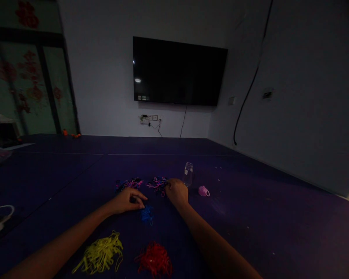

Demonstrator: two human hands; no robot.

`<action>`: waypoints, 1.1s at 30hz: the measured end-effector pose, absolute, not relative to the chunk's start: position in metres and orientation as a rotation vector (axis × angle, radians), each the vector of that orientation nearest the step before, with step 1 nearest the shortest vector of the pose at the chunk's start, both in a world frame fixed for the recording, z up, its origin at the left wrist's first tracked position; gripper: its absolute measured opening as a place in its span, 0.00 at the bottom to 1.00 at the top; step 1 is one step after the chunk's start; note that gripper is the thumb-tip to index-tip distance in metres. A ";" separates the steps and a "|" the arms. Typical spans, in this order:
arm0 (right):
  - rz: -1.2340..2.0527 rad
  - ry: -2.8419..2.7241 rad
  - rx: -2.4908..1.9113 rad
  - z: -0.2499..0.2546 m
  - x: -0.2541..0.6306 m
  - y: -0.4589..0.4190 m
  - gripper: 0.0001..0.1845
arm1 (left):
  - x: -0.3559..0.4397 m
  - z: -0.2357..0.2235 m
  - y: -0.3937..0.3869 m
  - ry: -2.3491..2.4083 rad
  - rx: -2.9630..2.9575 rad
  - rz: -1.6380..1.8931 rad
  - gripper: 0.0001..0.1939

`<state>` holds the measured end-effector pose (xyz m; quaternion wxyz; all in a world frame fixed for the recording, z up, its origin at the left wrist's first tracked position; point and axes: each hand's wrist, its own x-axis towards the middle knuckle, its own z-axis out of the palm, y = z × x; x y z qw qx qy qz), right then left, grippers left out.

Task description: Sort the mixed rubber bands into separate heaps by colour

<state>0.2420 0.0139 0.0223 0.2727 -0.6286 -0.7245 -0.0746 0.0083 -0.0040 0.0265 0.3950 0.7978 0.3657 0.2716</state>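
My left hand [130, 200] hovers just behind a small pile of blue rubber bands [147, 214], its thumb and forefinger curved with a gap between them. Fingers bent down, my right hand [177, 192] is at the right edge of a mixed heap of pink, blue and dark bands [157, 185]; its fingertips are partly hidden, and whatever they pinch is too small to make out. Another mixed heap [130, 183] lies behind my left hand. Closer to me are a yellow pile of bands [101, 254] and a red pile [154, 259].
A clear jar [188, 174] without a lid stands beyond my right hand. To its right lies a pink lid with a loop [203, 191]. The dark purple surface [235, 217] carries white specks. A white-edged object [0, 224] sits at far left. A television [178, 71] hangs on the wall.
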 end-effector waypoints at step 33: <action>-0.028 -2.297 -1.412 0.016 0.244 0.022 0.20 | 0.009 0.007 0.000 1.193 2.723 1.181 0.11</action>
